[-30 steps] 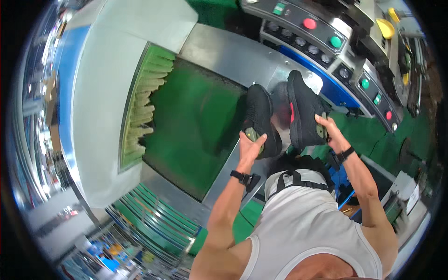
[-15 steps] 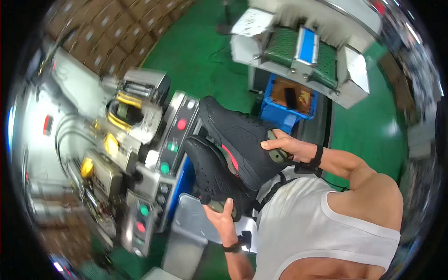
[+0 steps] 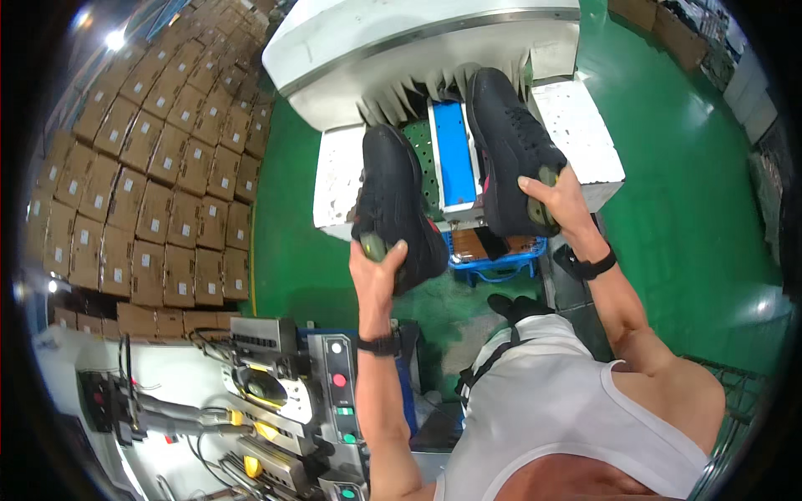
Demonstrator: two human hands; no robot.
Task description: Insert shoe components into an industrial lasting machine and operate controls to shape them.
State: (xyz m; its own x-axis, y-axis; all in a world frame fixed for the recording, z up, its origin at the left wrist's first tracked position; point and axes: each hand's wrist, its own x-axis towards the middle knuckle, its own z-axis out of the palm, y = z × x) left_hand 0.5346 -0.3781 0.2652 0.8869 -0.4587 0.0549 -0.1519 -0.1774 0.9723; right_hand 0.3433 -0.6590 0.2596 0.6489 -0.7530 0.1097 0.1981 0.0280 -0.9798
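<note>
My left hand (image 3: 376, 271) is closed round the heel of a black shoe (image 3: 388, 179), whose toe points away from me. In my right hand (image 3: 560, 204) is a second black shoe (image 3: 505, 138), gripped by its olive-coloured heel part with the thumb on top. Both shoes are over the front of a white machine (image 3: 434, 37), their toes toward its hanging strip curtain (image 3: 393, 104). Between them runs a blue strip (image 3: 454, 159), beside a green perforated bed (image 3: 426, 154). The right shoe's toe reaches the curtain; whether either shoe touches the bed, I cannot tell.
Below the machine's front is a blue crate (image 3: 501, 271) with a dark flat object (image 3: 493, 244) on it. Stacked cartons (image 3: 159, 200) fill the left. At lower left stands another machine with a button panel (image 3: 338, 384). White side ledges (image 3: 581, 138) flank the bed.
I have turned from the button-panel machine to the white machine. Both shoes, earlier close together near my body, are now apart and stretched out toward the curtain.
</note>
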